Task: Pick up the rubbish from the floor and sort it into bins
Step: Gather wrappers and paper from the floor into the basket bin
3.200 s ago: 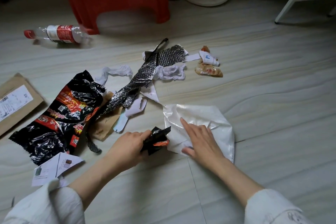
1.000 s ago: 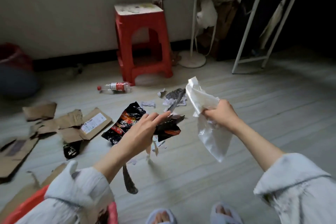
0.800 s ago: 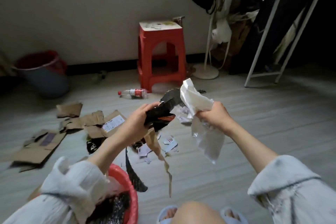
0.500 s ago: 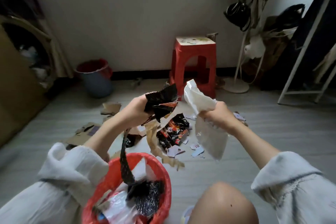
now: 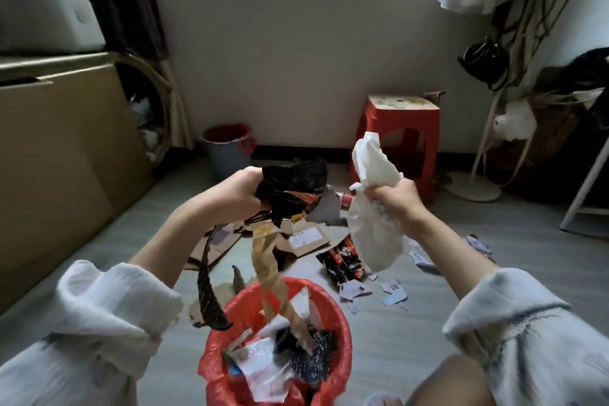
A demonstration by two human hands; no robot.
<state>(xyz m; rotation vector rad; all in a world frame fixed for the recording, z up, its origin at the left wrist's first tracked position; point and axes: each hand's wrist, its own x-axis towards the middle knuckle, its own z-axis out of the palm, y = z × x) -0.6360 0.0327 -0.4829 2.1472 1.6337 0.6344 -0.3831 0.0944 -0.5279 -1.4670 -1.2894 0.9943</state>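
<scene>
My left hand (image 5: 238, 193) grips a bunch of black wrappers (image 5: 291, 188). From the bunch a brown paper strip (image 5: 268, 269) and a dark strip (image 5: 207, 297) dangle down. The brown strip hangs into the red-lined bin (image 5: 342, 333) right below me, which holds paper and wrappers. My right hand (image 5: 397, 203) holds a crumpled white plastic bag (image 5: 372, 211) in its fist, at chest height to the right of the bin.
On the floor beyond the bin lie flattened cardboard pieces (image 5: 306, 239), a black-and-red wrapper (image 5: 342, 262) and paper scraps (image 5: 393, 295). A second bin (image 5: 227, 148) stands by the far wall, beside a red stool (image 5: 400, 128). A large cardboard box (image 5: 59, 155) stands at left.
Both hands have lifted the rubbish off the floor and carried it over the red-lined bin. The view has tilted up, and the bin now sits right under the dangling strips.
</scene>
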